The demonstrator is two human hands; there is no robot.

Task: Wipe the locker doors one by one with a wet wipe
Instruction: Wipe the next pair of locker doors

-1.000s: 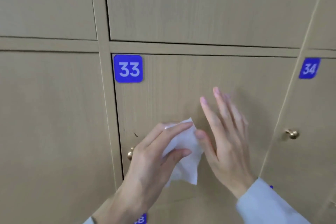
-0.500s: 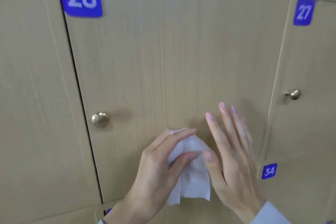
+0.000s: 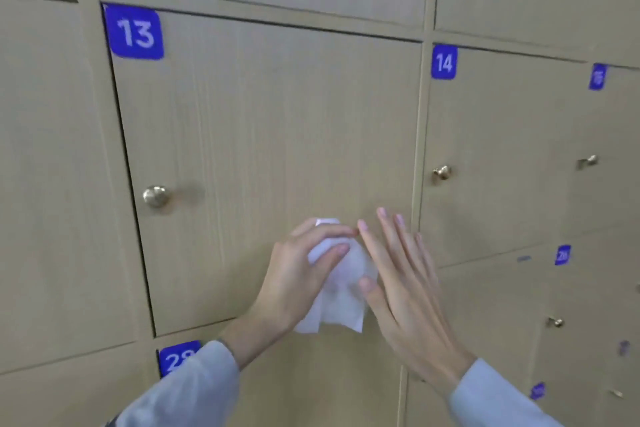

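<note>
A blue label reading 13 (image 3: 134,33) sits at the top left corner of a tan wooden locker door (image 3: 270,135), with a brass knob (image 3: 156,196) below it near the door's left edge. Lower down, a label reading 28 (image 3: 177,357) is partly covered by a grey sleeve (image 3: 187,392). The left hand (image 3: 294,281) pinches a white wet wipe (image 3: 341,291) in front of door 13's lower right part. The right hand (image 3: 405,284) is flat, fingers straight, thumb touching the wipe. Further right, a label reads 14 (image 3: 444,62).
</note>
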